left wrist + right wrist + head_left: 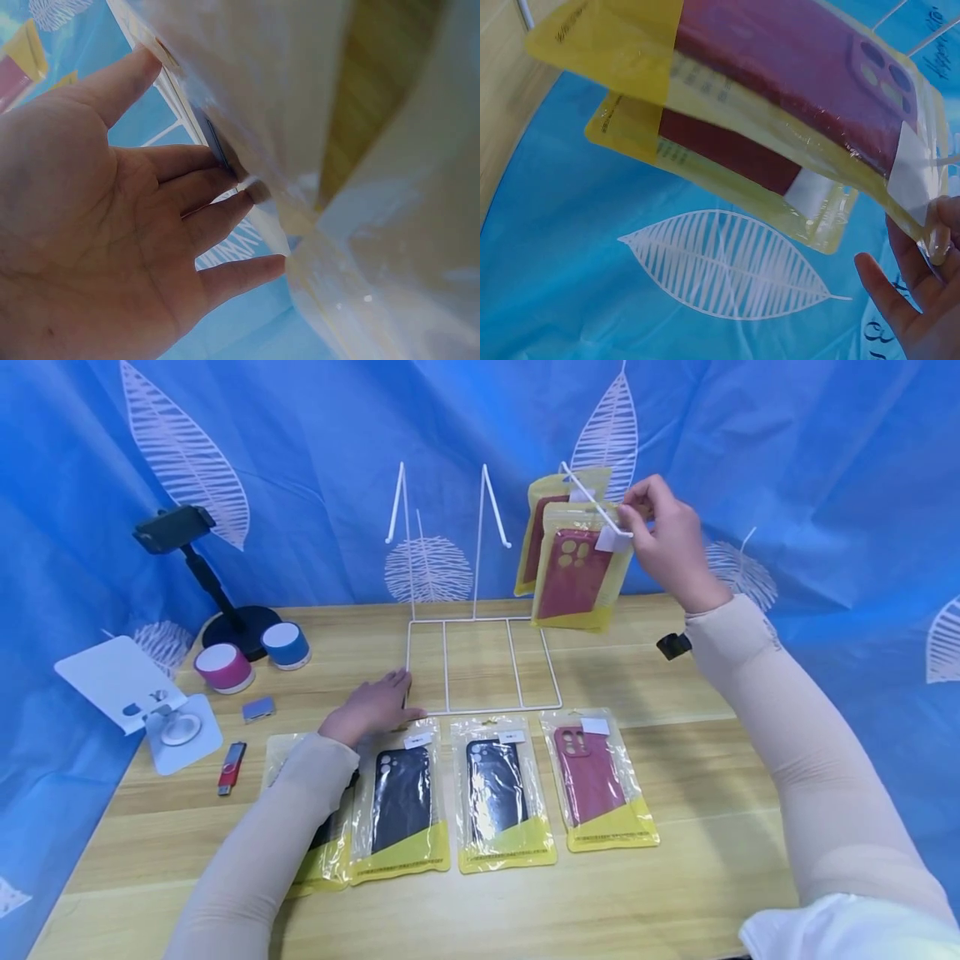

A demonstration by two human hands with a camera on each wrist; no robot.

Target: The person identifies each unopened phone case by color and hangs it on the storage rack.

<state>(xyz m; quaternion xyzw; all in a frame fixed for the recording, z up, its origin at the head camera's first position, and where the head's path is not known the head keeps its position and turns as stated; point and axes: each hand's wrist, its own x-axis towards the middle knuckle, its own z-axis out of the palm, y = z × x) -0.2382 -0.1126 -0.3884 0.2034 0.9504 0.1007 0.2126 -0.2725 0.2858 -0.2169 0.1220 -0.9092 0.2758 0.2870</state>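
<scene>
While the head view is showing the whole table, the right hand is pinching the top of a red phone case packet at the upper right of the frame, at the tip of the white wire rack's hook. A second red packet is hanging just behind it, which the right wrist view is showing from below. Near the frame's centre, the left hand is resting flat on the rack's base corner, fingers spread; the left wrist view is giving only a palm and blurred packets. Three more packets are lying along the table's lower middle.
</scene>
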